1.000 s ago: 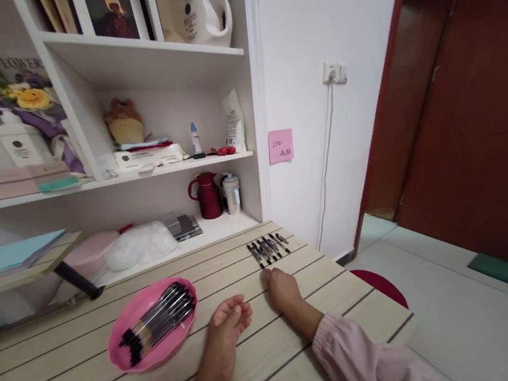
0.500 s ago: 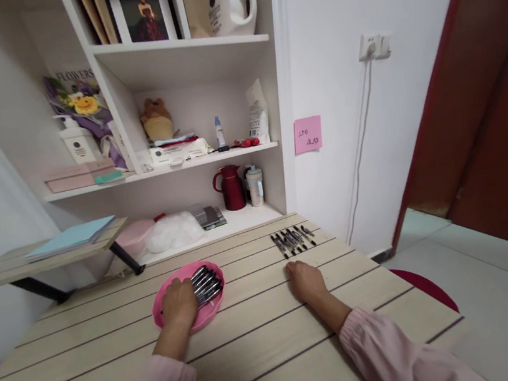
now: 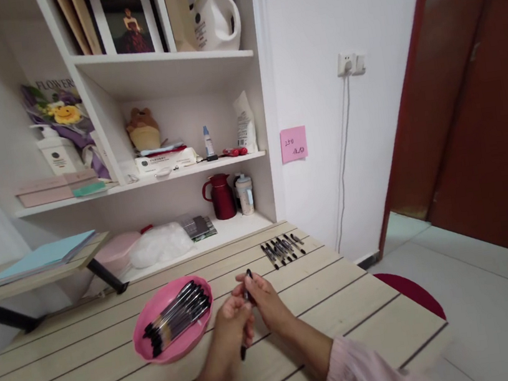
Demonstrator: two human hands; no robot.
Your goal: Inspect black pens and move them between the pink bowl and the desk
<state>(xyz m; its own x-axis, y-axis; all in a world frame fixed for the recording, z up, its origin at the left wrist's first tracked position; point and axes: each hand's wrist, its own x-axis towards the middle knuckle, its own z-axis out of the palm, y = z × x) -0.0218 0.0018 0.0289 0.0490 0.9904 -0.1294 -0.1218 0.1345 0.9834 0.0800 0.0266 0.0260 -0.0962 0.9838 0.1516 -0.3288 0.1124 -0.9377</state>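
Note:
Both hands meet over the table in front of me, holding one black pen (image 3: 243,351) between them. My left hand (image 3: 231,327) is closed around its lower part, with the dark end sticking out below the fingers. Higher up, my right hand (image 3: 263,299) pinches the pen near its black top end. To the left stands a pink scalloped bowl (image 3: 144,351), with a bundle of clear-barrelled pens with black caps (image 3: 177,315) lying in it. Beyond my right hand, several short black pen-like pieces (image 3: 283,251) lie side by side on the table.
The slatted wooden table (image 3: 344,291) ends at a right edge, beside a dark red round seat (image 3: 410,291). A raised stand (image 3: 57,268) with blue paper is at the left. Behind are white shelves (image 3: 165,64), a red jug (image 3: 222,196) and a pale cup (image 3: 245,195).
My left hand has come out of the pink bowl and moved right with a pen. My right hand has shifted left to meet it and grips the same pen. The view has turned slightly right.

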